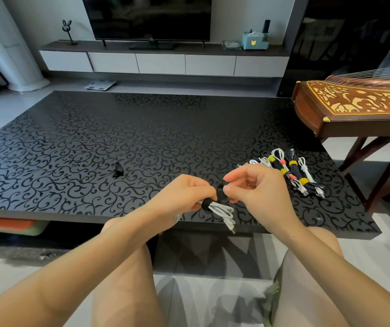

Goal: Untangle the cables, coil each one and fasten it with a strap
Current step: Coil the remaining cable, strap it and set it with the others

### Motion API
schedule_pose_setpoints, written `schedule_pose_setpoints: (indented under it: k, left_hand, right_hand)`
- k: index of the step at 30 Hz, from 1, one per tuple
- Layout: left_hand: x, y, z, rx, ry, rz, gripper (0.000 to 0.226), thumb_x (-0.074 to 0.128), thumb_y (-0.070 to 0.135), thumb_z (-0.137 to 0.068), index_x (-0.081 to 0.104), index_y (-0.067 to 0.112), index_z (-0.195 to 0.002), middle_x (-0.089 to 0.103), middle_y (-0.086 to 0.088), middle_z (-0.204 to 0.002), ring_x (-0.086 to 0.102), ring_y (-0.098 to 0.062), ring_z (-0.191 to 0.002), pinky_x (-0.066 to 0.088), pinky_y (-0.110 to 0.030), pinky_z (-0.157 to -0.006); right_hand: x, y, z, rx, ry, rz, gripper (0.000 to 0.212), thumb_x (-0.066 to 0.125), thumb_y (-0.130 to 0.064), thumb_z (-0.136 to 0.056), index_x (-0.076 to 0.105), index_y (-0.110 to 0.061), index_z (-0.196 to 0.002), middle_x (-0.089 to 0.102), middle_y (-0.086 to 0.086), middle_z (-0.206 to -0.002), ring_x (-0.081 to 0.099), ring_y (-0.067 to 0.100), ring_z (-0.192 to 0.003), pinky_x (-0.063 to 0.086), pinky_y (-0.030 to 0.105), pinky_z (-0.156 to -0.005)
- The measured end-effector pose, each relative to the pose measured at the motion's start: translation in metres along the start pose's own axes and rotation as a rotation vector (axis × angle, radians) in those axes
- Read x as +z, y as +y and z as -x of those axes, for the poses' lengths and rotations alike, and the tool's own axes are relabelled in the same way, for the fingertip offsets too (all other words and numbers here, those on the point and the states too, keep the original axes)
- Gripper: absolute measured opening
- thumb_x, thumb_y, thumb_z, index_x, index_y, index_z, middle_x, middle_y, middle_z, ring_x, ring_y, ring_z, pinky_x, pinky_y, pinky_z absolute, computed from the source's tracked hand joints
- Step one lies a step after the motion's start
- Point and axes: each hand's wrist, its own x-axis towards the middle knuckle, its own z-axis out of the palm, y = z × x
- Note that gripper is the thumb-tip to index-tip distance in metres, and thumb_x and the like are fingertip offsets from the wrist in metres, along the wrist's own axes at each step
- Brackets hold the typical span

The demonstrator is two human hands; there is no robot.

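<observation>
Sits at a low black table [95, 142] patterned with glossy scrollwork. Grips a coiled white cable [222, 210] in the left hand [194, 192], fingers curled round one end of the coil, just above the table's near edge. Has a black strap [207, 204] wrapped round the coil right beside those fingers. Pinches the strap's loose tail with the right hand [257, 194]: thumb pressed on it, index finger lifted clear above, other fingers curled. Lets the loops and a metal-tipped plug hang toward the knees.

Further right on the table, near the right hand but not touching it: a row of cable bundles [290, 171], white and dark, bound with yellow and pink straps. To the left, well apart from the hands: one spare black strap [118, 169], lying alone.

Beyond the table: a television [146, 17] with a mark on its lower edge, too small to read; a blue tissue box [255, 40] bearing a yellow cat-face mark and no legible words; a carved guzheng [354, 102] on a stand at the right.
</observation>
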Motion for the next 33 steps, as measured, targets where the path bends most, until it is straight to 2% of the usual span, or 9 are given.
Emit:
schedule_pose_setpoints:
  k: [4,7,10,13,17,23,25,28,33]
  left_hand:
    - [-0.001,-0.002,0.001,-0.032,0.022,-0.005,0.041,0.057,0.008,-0.082,0.038,0.016,-0.047,0.026,0.0,-0.051,0.02,-0.01,-0.046,0.018,-0.017,-0.042]
    - [0.0,-0.003,0.001,-0.046,0.037,0.007,0.035,0.056,0.011,-0.081,0.037,0.014,-0.052,0.024,-0.002,-0.052,0.017,-0.012,-0.047,0.015,-0.022,-0.044]
    - [0.002,-0.005,0.003,-0.015,0.078,0.028,0.033,0.056,0.008,-0.082,0.04,0.01,-0.053,0.025,0.001,-0.048,0.019,-0.01,-0.046,0.019,-0.017,-0.042]
    - [0.003,-0.005,0.005,0.018,0.092,0.033,0.024,0.057,0.008,-0.083,0.048,0.007,-0.061,0.027,0.001,-0.049,0.022,-0.008,-0.045,0.023,-0.013,-0.041]
    - [0.0,-0.007,0.004,0.058,0.114,0.001,0.03,0.059,0.01,-0.082,0.043,0.007,-0.057,0.028,-0.005,-0.054,0.023,-0.013,-0.053,0.023,-0.02,-0.05]
    - [0.001,-0.01,0.005,0.106,0.146,-0.02,0.024,0.061,0.017,-0.076,0.047,0.009,-0.058,0.032,-0.007,-0.058,0.026,-0.019,-0.058,0.023,-0.029,-0.057]
    - [0.0,-0.01,0.005,0.101,0.147,-0.023,0.022,0.061,0.024,-0.071,0.05,0.008,-0.06,0.034,-0.01,-0.062,0.029,-0.023,-0.063,0.025,-0.034,-0.061]
    - [-0.001,-0.012,0.006,0.135,0.116,-0.066,0.03,0.062,0.031,-0.071,0.048,0.007,-0.061,0.038,-0.01,-0.062,0.031,-0.023,-0.063,0.026,-0.036,-0.064]
    - [0.0,-0.019,0.017,0.489,0.166,-0.563,0.034,0.033,0.03,-0.102,0.036,0.021,-0.069,0.039,0.005,-0.058,0.039,-0.014,-0.056,0.033,-0.026,-0.058]
  right_hand:
    - [0.005,0.003,0.006,-0.179,0.032,0.15,0.024,0.071,0.004,-0.075,0.07,-0.02,-0.075,0.067,-0.009,-0.066,0.064,0.006,-0.067,0.051,0.014,-0.063]
    - [0.009,0.011,0.007,-0.414,0.048,0.301,0.014,0.066,0.0,-0.073,0.073,-0.01,-0.081,0.068,-0.004,-0.07,0.062,0.009,-0.068,0.051,0.023,-0.061]
    - [0.009,0.016,0.008,-0.472,0.031,0.323,0.014,0.066,-0.002,-0.073,0.073,-0.007,-0.084,0.069,-0.002,-0.073,0.062,0.009,-0.07,0.052,0.024,-0.062]
    - [0.008,0.009,0.011,-0.292,-0.021,0.146,0.016,0.069,0.001,-0.077,0.073,-0.013,-0.085,0.07,-0.006,-0.075,0.065,0.006,-0.071,0.054,0.02,-0.065]
    - [0.005,0.0,0.005,0.257,-0.097,-0.46,0.013,0.058,0.003,-0.088,0.068,-0.006,-0.09,0.068,0.006,-0.07,0.064,0.012,-0.06,0.054,0.02,-0.06]
    - [0.009,0.004,-0.001,0.798,-0.331,-0.636,0.025,0.071,-0.021,-0.075,0.065,-0.005,-0.094,0.059,0.008,-0.078,0.051,0.014,-0.061,0.044,0.023,-0.052]
    - [0.01,0.002,0.0,0.843,-0.394,-0.683,0.014,0.066,-0.022,-0.08,0.062,-0.008,-0.081,0.058,0.004,-0.066,0.049,0.012,-0.054,0.041,0.022,-0.046]
    - [0.012,0.003,-0.002,0.737,-0.345,-0.648,0.019,0.059,-0.013,-0.089,0.062,-0.007,-0.07,0.053,0.003,-0.055,0.046,0.011,-0.048,0.039,0.02,-0.041]
    - [0.004,0.003,-0.017,0.454,-0.129,-0.356,0.024,0.062,-0.012,-0.089,0.063,-0.009,-0.066,0.056,-0.002,-0.052,0.052,0.008,-0.05,0.047,0.018,-0.051]
